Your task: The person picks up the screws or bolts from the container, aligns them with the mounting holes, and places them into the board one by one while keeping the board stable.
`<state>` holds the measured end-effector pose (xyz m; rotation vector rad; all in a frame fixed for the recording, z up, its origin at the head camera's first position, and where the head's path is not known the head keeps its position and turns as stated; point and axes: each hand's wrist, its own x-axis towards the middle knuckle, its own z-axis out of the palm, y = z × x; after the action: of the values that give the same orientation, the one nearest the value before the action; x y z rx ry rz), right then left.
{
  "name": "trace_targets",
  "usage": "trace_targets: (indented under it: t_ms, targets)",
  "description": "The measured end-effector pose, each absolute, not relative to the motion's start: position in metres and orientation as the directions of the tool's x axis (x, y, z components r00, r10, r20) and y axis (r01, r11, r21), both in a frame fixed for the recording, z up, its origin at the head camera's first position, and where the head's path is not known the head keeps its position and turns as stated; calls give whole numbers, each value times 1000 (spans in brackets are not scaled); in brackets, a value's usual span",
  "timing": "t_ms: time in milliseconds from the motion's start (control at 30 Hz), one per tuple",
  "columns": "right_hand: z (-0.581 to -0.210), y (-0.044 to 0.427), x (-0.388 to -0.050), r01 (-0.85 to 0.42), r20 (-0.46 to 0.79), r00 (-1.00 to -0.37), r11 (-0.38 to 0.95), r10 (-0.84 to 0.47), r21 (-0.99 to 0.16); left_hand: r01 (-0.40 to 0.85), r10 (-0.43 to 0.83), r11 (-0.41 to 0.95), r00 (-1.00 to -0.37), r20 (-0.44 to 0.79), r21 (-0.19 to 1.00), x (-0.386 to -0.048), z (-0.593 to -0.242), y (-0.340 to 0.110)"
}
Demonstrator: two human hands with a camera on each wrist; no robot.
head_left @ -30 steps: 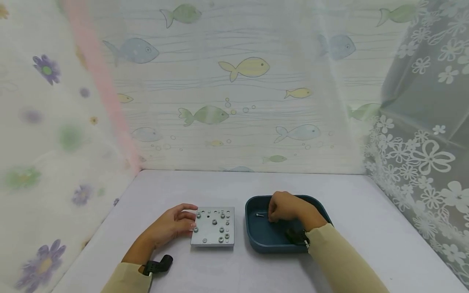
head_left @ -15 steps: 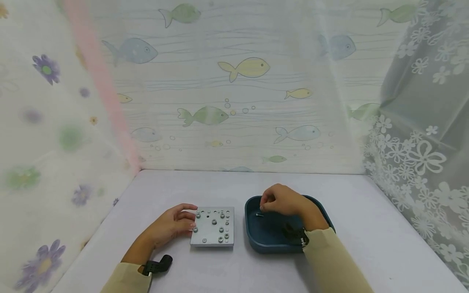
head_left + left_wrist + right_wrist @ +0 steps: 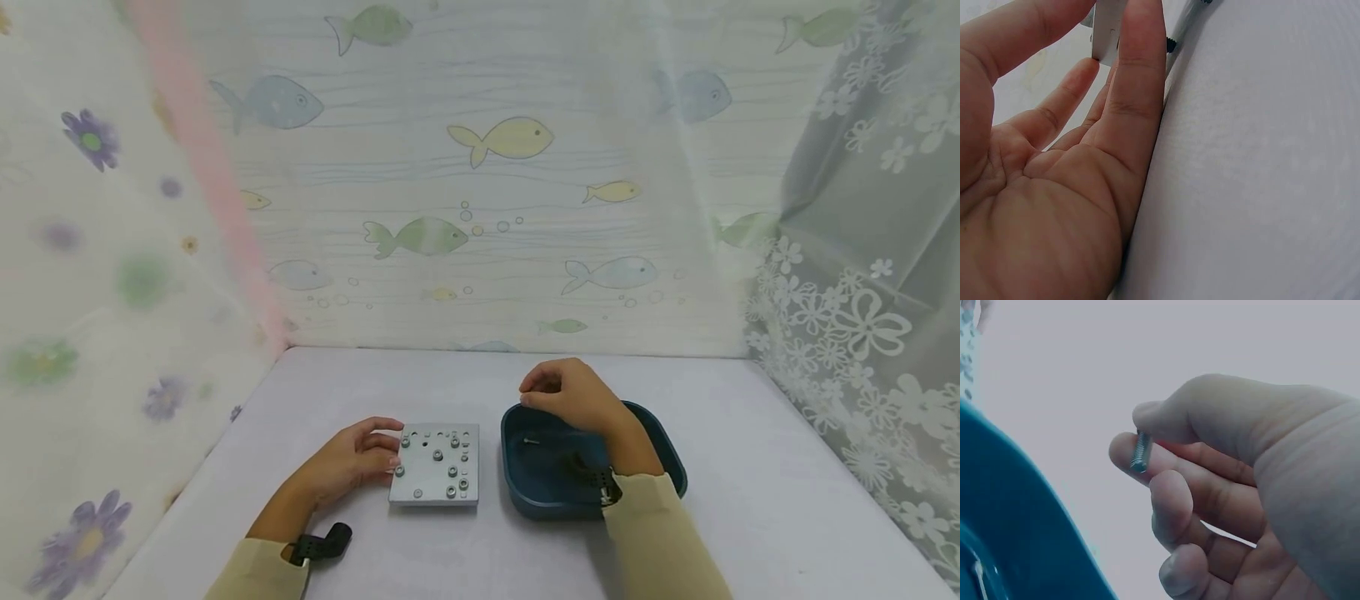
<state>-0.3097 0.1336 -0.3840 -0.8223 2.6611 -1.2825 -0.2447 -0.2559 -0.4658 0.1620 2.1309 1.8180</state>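
Observation:
My left hand rests against the left edge of a square silver metal plate, its fingertips touching the side; several socket-head screws stand in the plate's face. In the left wrist view the fingers of my left hand reach relaxed toward the plate, which is mostly out of frame. My right hand is raised over the back left rim of a dark blue tray. Between thumb and forefinger it pinches a small threaded screw, whose head the thumb hides. Another screw lies in the tray.
A white cloth covers the table. Fish-patterned sheeting hangs along the back edge, with flowered curtains at both sides. The tray stands a short gap to the right of the plate.
My right hand has risen out of the tray and moved up and left, carrying the pinched screw. My left hand and the plate have stayed put.

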Motion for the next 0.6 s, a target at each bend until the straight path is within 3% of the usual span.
trace_targets:
  t_ms: [600]
  targets:
    - [-369, 98, -294, -385, 243, -902, 408, -357, -828, -134, 282, 189, -942, -185, 973, -247, -472, -256]
